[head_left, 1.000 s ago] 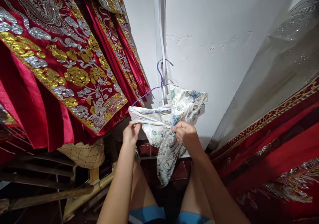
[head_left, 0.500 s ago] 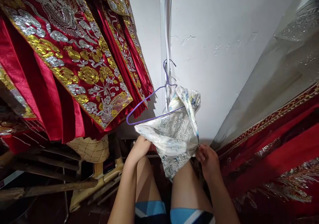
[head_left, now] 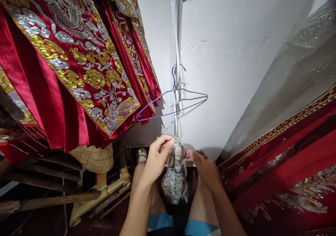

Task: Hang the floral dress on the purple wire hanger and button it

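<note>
Purple wire bent into a slim triangular clothes hanger (head_left: 157, 117) hangs by its hook at a white strap (head_left: 176, 43) running down a white painted wall (head_left: 225, 82). Below its lower bar, near the strap's end, a crumpled pale cloth garment with a grey-blue pattern (head_left: 175, 183) hangs bunched in a narrow bundle between the hands, its lower edge reaching down between the person's knees. The left hand (head_left: 156, 155) has thumb and forefinger pinched together on the bundle's top edge. The right hand (head_left: 204, 167) is at the bundle's right side, fingers bent toward it; whether they grip the cloth I cannot tell. The hanger's left corner overlaps, in view, the hem of a red satin costume with gold and silver sequins (head_left: 91, 76), while from its right corner a broad stretch of wall runs to a translucent plastic cover (head_left: 280, 85). Red fabric with a beaded border (head_left: 288, 173) slants in beyond the right forearm. Left of the left forearm stands a yellowish bamboo-like frame (head_left: 84, 202), well apart from the bundle.
</note>
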Tool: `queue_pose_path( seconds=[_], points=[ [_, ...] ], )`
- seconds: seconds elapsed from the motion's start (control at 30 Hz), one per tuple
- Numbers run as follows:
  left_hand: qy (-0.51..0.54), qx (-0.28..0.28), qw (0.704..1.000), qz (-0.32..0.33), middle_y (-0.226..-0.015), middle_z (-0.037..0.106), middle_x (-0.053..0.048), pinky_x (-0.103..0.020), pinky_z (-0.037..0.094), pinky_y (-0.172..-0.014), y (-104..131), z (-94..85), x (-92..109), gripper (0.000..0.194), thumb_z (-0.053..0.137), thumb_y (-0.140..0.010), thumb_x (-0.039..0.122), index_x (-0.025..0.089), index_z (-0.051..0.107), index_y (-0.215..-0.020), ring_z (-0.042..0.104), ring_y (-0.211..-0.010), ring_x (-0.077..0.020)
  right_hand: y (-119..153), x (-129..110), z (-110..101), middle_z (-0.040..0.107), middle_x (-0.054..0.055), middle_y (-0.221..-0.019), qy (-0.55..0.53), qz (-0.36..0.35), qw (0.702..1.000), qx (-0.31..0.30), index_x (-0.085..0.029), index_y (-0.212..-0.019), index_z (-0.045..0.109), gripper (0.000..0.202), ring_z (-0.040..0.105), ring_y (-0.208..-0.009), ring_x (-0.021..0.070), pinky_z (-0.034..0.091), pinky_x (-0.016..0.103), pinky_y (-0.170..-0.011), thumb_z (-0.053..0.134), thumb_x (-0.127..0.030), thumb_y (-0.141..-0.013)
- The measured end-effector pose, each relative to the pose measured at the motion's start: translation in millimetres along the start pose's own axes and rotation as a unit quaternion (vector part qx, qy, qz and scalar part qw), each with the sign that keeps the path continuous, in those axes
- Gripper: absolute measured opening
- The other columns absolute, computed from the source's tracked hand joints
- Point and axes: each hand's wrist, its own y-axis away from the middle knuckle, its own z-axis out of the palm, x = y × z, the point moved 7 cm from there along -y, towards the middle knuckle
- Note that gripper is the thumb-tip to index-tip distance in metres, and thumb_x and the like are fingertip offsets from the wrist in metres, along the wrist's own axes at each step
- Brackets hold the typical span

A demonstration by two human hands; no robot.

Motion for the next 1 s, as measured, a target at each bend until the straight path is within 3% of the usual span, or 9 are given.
queue_pose_path(
  seconds=[0.17,0.3,0.43,0.5,0.57,0.67,0.77,0.87,1.0],
  points=[
    [-0.055,-0.014,0.995,0.082,-0.100,0.065,-0.007,-0.030,0.045,-0.090,1,19.9,19,0.018,0.057,-0.097,0.034,0.019,0.067,-0.095,0.060,-0.098,-0.0210,5,-23,62,0.069,0.002,-0.081,-0.058,0.050,0.952,-0.296,-0.027,-0.091,0.071,0.024,0.065,-0.099,0.0287,0.051,0.037,-0.090,0.077,-0.043,-0.074],
    [-0.122,-0.040,0.991,0.042,-0.123,0.062,-0.007,-0.033,0.041,-0.102,-4,1.0,1,0.032,0.058,-0.096,0.038,0.025,0.060,-0.125,0.055,-0.119,-0.0234,-17,-16,56,0.068,0.002,-0.078,-0.060,0.138,0.941,-0.303,-0.019,-0.090,0.067,0.027,0.065,-0.075,0.0209,0.051,0.033,-0.075,0.078,-0.031,-0.069],
    [-0.148,-0.325,0.926,-0.121,-0.088,0.068,-0.004,-0.031,0.050,-0.080,21,3.1,-51,0.039,0.053,-0.096,0.051,0.020,0.066,-0.117,0.063,-0.087,-0.0215,-52,-45,22,0.060,0.000,-0.062,-0.025,0.104,0.961,-0.255,-0.017,-0.070,0.060,0.016,0.054,-0.056,0.0145,0.041,0.025,-0.052,0.072,-0.027,-0.063],
    [-0.198,-0.382,0.891,-0.148,-0.083,0.066,-0.004,-0.030,0.050,-0.078,34,-4.3,-68,0.039,0.058,-0.092,0.052,0.018,0.070,-0.106,0.062,-0.081,-0.0197,-67,-70,7,0.056,-0.001,-0.059,-0.040,0.063,0.972,-0.221,-0.019,-0.067,0.057,0.013,0.050,-0.053,0.0135,0.037,0.024,-0.048,0.067,-0.023,-0.060],
    [-0.229,-0.334,0.906,-0.125,-0.101,0.067,-0.006,-0.032,0.049,-0.088,31,-16.1,-68,0.045,0.067,-0.088,0.048,0.019,0.064,-0.122,0.063,-0.094,-0.0211,-73,-94,4,0.052,-0.002,-0.056,-0.050,0.033,0.969,-0.238,-0.020,-0.064,0.055,0.011,0.047,-0.050,0.0126,0.035,0.025,-0.046,0.065,-0.022,-0.058],
    [-0.196,-0.214,0.956,-0.048,-0.143,0.051,-0.012,-0.038,0.038,-0.111,14,-26.5,-43,0.075,0.072,-0.086,0.042,0.026,0.037,-0.150,0.050,-0.130,-0.0263,-59,-119,28,0.044,-0.004,-0.050,0.011,0.013,0.922,-0.387,-0.020,-0.055,0.050,0.017,0.037,-0.046,0.0099,0.029,0.025,-0.044,0.065,-0.022,-0.062],
    [-0.144,-0.226,0.963,-0.006,-0.149,0.048,-0.011,-0.039,0.035,-0.114,5,-10.7,-19,0.074,0.075,-0.083,0.040,0.025,0.042,-0.147,0.045,-0.137,-0.0294,-34,-131,50,0.033,-0.007,-0.049,0.102,-0.011,0.856,-0.506,-0.020,-0.050,0.040,0.031,0.028,-0.047,0.0071,0.022,0.024,-0.045,0.064,-0.020,-0.068],
    [-0.159,-0.306,0.937,-0.056,-0.114,0.069,-0.008,-0.034,0.050,-0.093,10,10.9,-23,0.045,0.068,-0.087,0.048,0.016,0.064,-0.118,0.062,-0.106,-0.0274,-39,-138,45,0.033,-0.007,-0.050,0.157,-0.048,0.879,-0.448,-0.020,-0.050,0.038,0.032,0.028,-0.048,0.0070,0.021,0.024,-0.046,0.064,-0.019,-0.069],
    [-0.312,-0.343,0.881,-0.092,-0.082,0.067,-0.003,-0.027,0.047,-0.070,21,2.7,-44,0.041,0.055,-0.092,0.052,0.013,0.065,-0.082,0.060,-0.076,-0.0198,-83,-158,3,0.044,-0.003,-0.052,0.184,-0.209,0.942,-0.188,-0.018,-0.051,0.048,0.027,0.039,-0.052,0.0103,0.028,0.024,-0.049,0.069,-0.022,-0.067]
  ],
)
